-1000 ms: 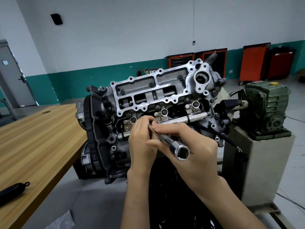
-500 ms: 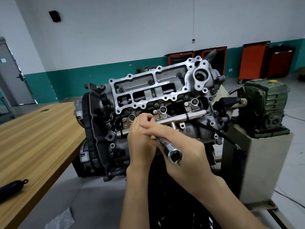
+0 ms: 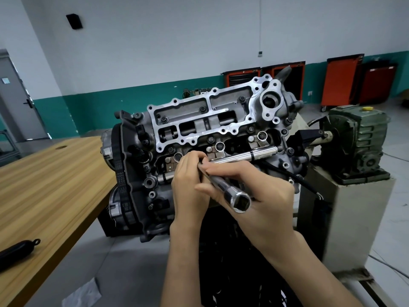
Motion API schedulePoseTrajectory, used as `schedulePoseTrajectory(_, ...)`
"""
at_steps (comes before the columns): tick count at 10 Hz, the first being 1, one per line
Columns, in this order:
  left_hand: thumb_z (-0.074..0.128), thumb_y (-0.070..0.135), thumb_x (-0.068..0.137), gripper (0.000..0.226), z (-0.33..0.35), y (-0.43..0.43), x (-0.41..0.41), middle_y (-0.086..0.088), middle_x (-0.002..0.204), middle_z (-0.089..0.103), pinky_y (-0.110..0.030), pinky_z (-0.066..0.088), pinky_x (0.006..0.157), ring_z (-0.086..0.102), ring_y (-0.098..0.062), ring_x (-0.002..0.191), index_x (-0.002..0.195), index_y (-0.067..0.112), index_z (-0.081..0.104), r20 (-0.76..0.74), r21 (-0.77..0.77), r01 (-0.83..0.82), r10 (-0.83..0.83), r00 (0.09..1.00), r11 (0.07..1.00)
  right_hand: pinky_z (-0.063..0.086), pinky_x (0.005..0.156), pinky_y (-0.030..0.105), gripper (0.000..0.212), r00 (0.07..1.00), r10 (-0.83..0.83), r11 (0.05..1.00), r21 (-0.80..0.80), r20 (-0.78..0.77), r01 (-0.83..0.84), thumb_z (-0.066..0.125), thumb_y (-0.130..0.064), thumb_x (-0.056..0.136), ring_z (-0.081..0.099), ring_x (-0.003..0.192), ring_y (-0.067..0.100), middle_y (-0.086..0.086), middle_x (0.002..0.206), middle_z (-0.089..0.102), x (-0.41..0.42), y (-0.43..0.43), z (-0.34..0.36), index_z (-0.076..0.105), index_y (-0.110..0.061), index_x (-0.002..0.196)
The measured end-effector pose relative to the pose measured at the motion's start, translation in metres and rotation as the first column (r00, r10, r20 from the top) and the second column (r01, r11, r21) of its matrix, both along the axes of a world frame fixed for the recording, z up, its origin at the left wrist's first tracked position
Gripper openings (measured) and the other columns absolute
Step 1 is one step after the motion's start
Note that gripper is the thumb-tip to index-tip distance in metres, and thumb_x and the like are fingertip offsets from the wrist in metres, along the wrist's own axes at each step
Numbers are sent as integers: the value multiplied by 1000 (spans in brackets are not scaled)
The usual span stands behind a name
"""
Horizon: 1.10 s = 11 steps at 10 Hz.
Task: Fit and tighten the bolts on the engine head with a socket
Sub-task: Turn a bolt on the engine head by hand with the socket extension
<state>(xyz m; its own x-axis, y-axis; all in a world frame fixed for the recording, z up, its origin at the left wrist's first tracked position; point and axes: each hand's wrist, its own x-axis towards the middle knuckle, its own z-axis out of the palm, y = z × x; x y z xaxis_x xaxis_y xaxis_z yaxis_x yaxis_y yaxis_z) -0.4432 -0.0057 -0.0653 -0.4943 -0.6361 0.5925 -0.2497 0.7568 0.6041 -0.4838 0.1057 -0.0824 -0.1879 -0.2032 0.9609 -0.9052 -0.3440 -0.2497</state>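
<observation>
Right hand (image 3: pixel 261 196) has its grip wrapped round the long socket (image 3: pixel 240 201). Left hand (image 3: pixel 188 185) pinches its far tip at the engine head's (image 3: pixel 199 120) near edge, probably steadying it on a hidden bolt.

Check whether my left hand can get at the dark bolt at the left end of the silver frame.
Probably yes: the left hand rests just below that bolt, nothing lying between them.

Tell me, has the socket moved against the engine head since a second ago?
No. The socket stays just below the silver rail on the engine head, in the right hand.
</observation>
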Motion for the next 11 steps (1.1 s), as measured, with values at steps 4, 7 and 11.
schedulePoseTrajectory(4, 55, 9, 90, 11, -20, -14, -8, 16, 84, 50, -17, 27, 69, 52, -17, 93, 98, 9, 62, -123, -51, -3, -3, 992, 999, 53, 87, 27, 25, 997, 82, 997, 3, -5, -82, 76, 2, 79, 69, 97, 20, 12, 103, 72, 2, 1, -5, 69, 3, 103)
schedulePoseTrajectory(7, 46, 20, 88, 5, -36, -17, -7, 10, 80, 52, -39, 47, 69, 54, -19, 81, 89, 20, 52, -191, -162, 55, -86, 978, 985, 56, 77, 35, 23, 999, 52, 999, -11, -2, -52, 76, 2, 80, 70, 87, 26, 11, 97, 72, -1, 0, -2, 69, 2, 103)
schedulePoseTrajectory(11, 47, 29, 81, 42, -27, -17, -10, -21, 105, 59, -49, 44, 90, 54, -35, 103, 106, -3, 59, -235, 62, 151, -132, 963, 987, 52, 93, 31, 27, 995, 95, 995, 41, -3, -95, 70, 13, 81, 64, 110, 18, 11, 116, 67, 6, -1, -2, 65, 5, 107)
